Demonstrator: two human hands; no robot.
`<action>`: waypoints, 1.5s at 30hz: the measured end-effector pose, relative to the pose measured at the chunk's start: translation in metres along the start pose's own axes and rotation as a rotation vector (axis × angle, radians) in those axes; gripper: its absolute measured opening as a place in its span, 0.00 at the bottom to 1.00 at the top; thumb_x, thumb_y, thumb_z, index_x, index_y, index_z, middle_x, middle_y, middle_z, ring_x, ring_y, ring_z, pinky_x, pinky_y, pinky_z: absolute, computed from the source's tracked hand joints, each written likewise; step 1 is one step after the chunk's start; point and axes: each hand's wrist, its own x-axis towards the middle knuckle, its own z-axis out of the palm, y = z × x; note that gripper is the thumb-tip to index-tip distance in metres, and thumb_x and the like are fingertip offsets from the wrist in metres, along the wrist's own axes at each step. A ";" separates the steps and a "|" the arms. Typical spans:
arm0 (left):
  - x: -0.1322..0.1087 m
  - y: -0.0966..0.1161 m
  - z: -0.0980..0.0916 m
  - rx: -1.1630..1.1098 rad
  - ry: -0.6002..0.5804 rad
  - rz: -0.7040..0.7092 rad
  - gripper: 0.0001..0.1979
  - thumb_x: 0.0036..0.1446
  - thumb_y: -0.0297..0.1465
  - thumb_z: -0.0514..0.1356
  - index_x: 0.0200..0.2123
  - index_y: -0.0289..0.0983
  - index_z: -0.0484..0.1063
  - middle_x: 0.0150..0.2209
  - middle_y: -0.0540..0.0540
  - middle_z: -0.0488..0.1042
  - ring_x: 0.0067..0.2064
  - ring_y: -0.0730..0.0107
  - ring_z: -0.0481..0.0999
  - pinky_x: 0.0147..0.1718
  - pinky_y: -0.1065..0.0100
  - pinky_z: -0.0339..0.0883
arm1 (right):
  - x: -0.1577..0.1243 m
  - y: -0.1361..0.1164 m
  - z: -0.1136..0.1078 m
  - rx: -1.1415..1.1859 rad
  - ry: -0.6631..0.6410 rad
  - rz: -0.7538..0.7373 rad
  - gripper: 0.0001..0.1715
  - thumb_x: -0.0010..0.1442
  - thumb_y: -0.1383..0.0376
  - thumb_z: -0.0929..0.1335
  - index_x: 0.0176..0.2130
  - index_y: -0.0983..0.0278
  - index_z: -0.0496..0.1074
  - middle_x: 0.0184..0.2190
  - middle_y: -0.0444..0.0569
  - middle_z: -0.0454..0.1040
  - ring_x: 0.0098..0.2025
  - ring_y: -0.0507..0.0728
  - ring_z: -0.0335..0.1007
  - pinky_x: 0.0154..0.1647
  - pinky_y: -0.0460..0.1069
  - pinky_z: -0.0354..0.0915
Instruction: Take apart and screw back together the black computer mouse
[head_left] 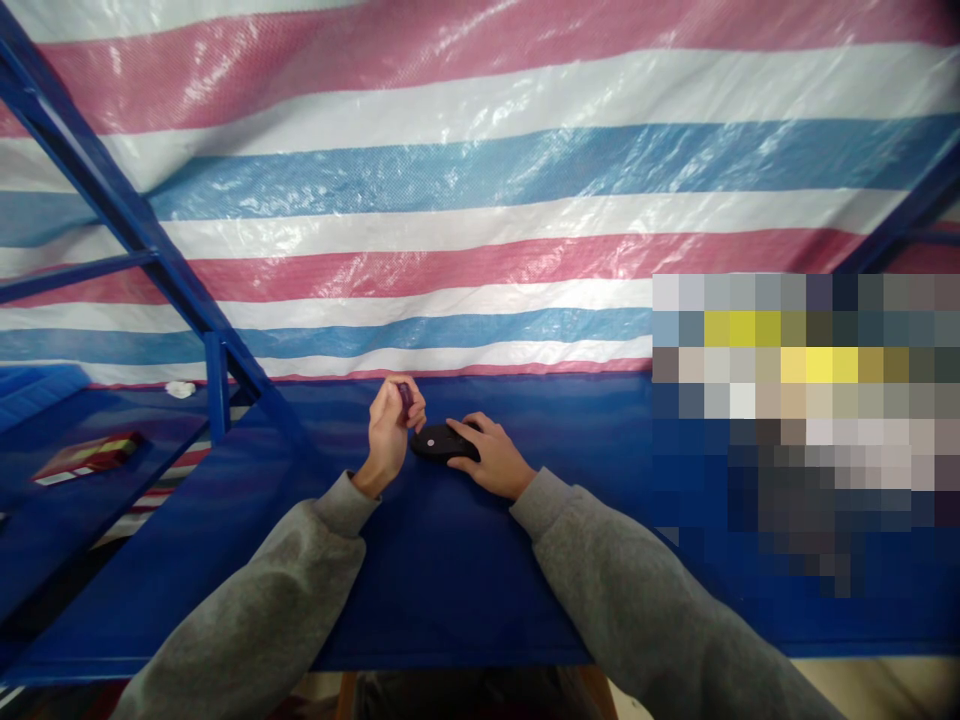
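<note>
Mouse (437,446) sits on or just above the table (465,590), long axis running left to right, right end clamped by the right hand's (495,458) fingers, left end just beside the left hand (388,430), whose fingers close round a dark item (406,400).
</note>
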 end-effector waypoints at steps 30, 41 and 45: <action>0.000 -0.002 -0.003 0.007 -0.015 0.018 0.09 0.60 0.39 0.56 0.37 0.41 0.61 0.22 0.55 0.59 0.19 0.81 0.56 0.18 0.78 0.53 | 0.000 -0.001 -0.001 0.021 -0.001 0.004 0.35 0.56 0.56 0.70 0.59 0.62 0.62 0.50 0.54 0.64 0.53 0.60 0.61 0.54 0.56 0.59; 0.000 -0.003 -0.003 0.029 -0.010 0.033 0.08 0.61 0.38 0.55 0.37 0.41 0.61 0.23 0.54 0.60 0.20 0.80 0.57 0.18 0.77 0.54 | 0.000 0.001 0.001 0.010 -0.001 -0.004 0.35 0.56 0.57 0.70 0.59 0.62 0.61 0.50 0.54 0.64 0.52 0.61 0.61 0.54 0.56 0.59; 0.000 -0.003 -0.003 0.051 -0.029 0.018 0.14 0.63 0.42 0.50 0.33 0.37 0.63 0.22 0.53 0.58 0.20 0.79 0.57 0.18 0.75 0.55 | 0.000 0.001 0.001 0.010 -0.004 -0.001 0.35 0.56 0.57 0.70 0.60 0.62 0.61 0.50 0.54 0.64 0.53 0.61 0.61 0.55 0.57 0.59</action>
